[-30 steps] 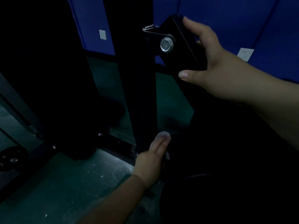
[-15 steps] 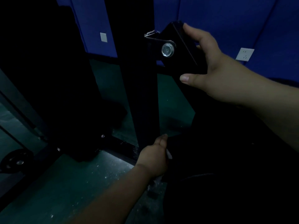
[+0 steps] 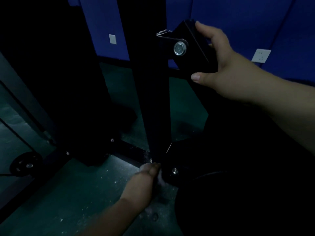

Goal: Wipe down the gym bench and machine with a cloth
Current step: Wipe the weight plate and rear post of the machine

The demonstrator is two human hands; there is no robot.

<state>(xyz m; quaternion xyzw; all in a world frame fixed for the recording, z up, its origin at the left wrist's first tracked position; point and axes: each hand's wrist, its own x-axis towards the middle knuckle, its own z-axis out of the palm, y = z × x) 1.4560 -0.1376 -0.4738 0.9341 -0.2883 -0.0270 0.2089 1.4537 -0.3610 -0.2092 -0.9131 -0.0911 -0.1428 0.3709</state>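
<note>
Cloth sits low, about 6 o'clock, bunched in the left hand and pressed against the foot of the machine's black upright post, where it meets the base bar. Only a pale scrap shows; grip detail is too dark to tell. Right hand at 1 o'clock clamps the bolted bracket, thumb under, fingers over. Step: wiping the frame's bottom joint. Next, likely run the cloth along the dusty base bar; tight corner, needs fingertip pressure.
</note>
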